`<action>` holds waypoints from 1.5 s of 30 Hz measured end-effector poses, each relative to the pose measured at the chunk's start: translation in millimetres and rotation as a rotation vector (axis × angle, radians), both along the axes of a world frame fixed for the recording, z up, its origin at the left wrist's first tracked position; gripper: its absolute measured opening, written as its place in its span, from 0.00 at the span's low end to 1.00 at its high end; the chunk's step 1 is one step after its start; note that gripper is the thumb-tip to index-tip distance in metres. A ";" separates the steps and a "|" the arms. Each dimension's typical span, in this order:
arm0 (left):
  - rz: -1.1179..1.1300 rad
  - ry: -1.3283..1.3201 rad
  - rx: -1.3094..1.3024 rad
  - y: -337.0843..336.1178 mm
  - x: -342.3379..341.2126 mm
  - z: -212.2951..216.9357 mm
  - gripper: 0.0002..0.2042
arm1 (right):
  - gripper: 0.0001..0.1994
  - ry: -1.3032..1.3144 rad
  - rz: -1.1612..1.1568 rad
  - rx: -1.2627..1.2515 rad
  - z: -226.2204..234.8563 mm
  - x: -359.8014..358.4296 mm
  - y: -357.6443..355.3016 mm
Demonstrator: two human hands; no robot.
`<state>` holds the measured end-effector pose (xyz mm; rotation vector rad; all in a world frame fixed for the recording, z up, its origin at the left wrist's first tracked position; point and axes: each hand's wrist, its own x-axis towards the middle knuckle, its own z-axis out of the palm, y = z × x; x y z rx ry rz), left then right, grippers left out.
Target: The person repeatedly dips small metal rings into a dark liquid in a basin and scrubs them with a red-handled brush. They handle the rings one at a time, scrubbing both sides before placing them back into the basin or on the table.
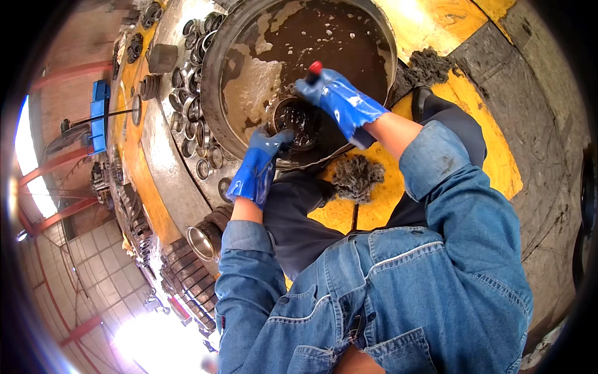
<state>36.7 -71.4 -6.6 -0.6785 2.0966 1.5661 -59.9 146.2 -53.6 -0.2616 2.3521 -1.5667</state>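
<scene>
Left hand [264,148] gripping metal ring [276,116] by its rim, right hand [327,91] angled over basin [213,93], closed around red-handled tool [316,67]

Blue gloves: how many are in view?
2: the left glove, its thumb at the dark round part's rim, and the right glove, closed around the red-ended handle.

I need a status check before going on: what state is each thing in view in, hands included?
Left hand: blue-gloved, gripping round metal part
Right hand: blue-gloved, closed around red-handled tool
Round metal part: dark, wet inside
Red-handled tool: held, working end unclear
Basin: holding dark brown liquid
Dark brown liquid: streaked with lighter patches
Metal rings: clustered beside basin
Grey fibrous clump: tangled
</scene>
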 end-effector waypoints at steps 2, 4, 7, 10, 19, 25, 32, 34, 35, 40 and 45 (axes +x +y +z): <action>0.005 0.027 0.021 -6.8 2.8 -6.1 0.21 | 0.24 -0.278 -0.057 0.005 18.5 -3.0 5.1; -0.018 0.049 0.026 -23.8 4.0 -20.7 0.21 | 0.21 -0.249 0.066 -0.173 32.3 3.9 0.7; -0.036 0.055 0.019 -52.2 7.5 -41.2 0.22 | 0.19 -0.215 0.339 -0.368 64.6 30.1 -0.7; -0.065 0.049 0.063 -41.7 3.4 -40.2 0.24 | 0.21 -0.296 0.200 -0.211 62.1 25.9 2.6; -0.009 -0.029 0.012 -14.2 2.9 -5.7 0.25 | 0.24 -0.221 -0.079 0.006 21.3 5.2 7.1; 0.205 0.009 0.185 -30.1 13.4 -7.3 0.26 | 0.20 -0.120 0.238 -0.316 32.0 35.5 -13.2; 0.084 -0.036 0.046 -8.6 5.8 10.8 0.26 | 0.12 0.318 0.727 -0.146 15.3 52.5 16.1; -0.014 -0.006 0.000 -16.8 4.3 -0.6 0.26 | 0.13 0.170 0.677 0.039 32.5 50.8 31.4; -0.056 0.013 -0.024 -19.3 4.5 -4.7 0.26 | 0.14 0.102 0.655 0.133 43.5 51.0 37.3; -0.136 0.196 -0.234 -24.2 9.1 -21.8 0.23 | 0.23 -0.457 0.114 -0.359 86.9 62.2 35.9; -0.161 0.260 -0.322 -21.7 4.3 -30.7 0.29 | 0.20 -0.669 0.047 -0.453 37.3 72.2 13.0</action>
